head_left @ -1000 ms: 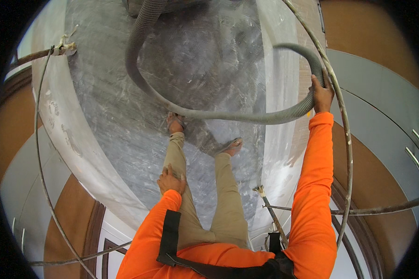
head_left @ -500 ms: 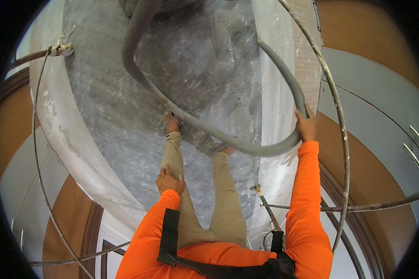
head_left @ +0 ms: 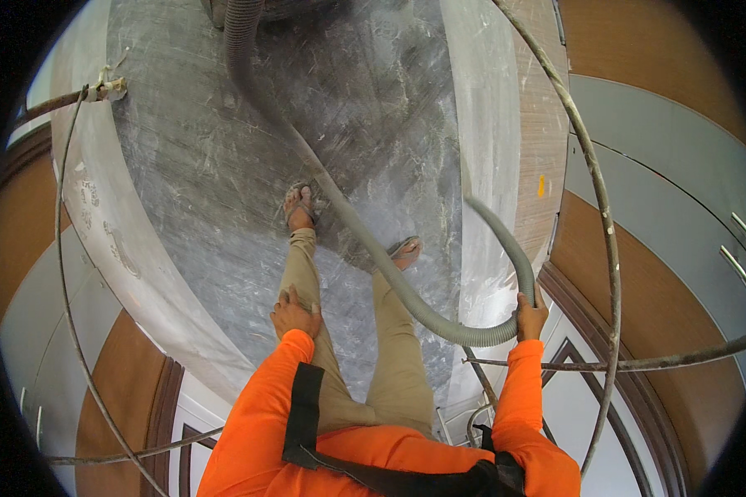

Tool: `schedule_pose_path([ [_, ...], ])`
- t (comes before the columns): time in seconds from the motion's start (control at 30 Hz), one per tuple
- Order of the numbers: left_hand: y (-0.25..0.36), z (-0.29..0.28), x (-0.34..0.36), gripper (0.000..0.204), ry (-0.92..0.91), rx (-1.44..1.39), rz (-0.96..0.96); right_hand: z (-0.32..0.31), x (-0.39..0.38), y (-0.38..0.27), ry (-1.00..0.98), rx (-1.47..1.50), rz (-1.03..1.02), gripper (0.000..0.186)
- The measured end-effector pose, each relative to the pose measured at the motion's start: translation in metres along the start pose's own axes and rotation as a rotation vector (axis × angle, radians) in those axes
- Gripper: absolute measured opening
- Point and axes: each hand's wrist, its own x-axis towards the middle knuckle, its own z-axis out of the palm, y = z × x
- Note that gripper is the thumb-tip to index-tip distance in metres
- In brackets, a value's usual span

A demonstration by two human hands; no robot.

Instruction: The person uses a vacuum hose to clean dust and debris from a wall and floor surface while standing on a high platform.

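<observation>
My right hand (head_left: pixel 531 318), out to my right, is wrapped round a grey ribbed hose (head_left: pixel 402 291) where it bends sharply. From the hand, one length crosses the floor past my feet to a dark object (head_left: pixel 294 7), cut off at the top edge. The short length beyond the hand reaches forward, its end over the pale strip at the right. My left hand (head_left: pixel 295 315) rests on my left trouser leg (head_left: pixel 301 269) near the knee, fingers lying over the cloth and nothing visible in them.
Under my sandalled feet is a dusty grey floor (head_left: pixel 191 166) with pale borders. Long, thin poles or cables curve along the right (head_left: pixel 593 166) and left (head_left: pixel 65 248); their kind is unclear. Grey and brown cabinet panels (head_left: pixel 671 141) flank both sides.
My right hand has come back toward me, pulling the hose along. The hose's free end is nearer, and the long length has swung off my feet. My left hand has stayed on the leg.
</observation>
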Motion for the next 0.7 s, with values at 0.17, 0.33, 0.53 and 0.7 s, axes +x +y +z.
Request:
schedule_pose_path([
  [0.17,0.001,-0.002,-0.003,0.083,0.005,0.003,-0.014,0.011,0.032,0.011,0.058,-0.037,-0.224,0.058],
  [0.33,0.001,-0.007,-0.001,0.083,-0.022,-0.011,-0.006,0.046,0.077,-0.044,0.062,-0.134,-0.362,0.061],
  [0.53,-0.003,-0.01,-0.004,0.084,-0.025,-0.051,-0.018,0.083,0.076,-0.187,0.019,-0.158,-0.625,0.061],
  [0.7,-0.004,-0.019,-0.002,0.084,-0.047,-0.028,-0.021,0.095,0.086,-0.278,0.003,0.015,-0.782,0.058],
])
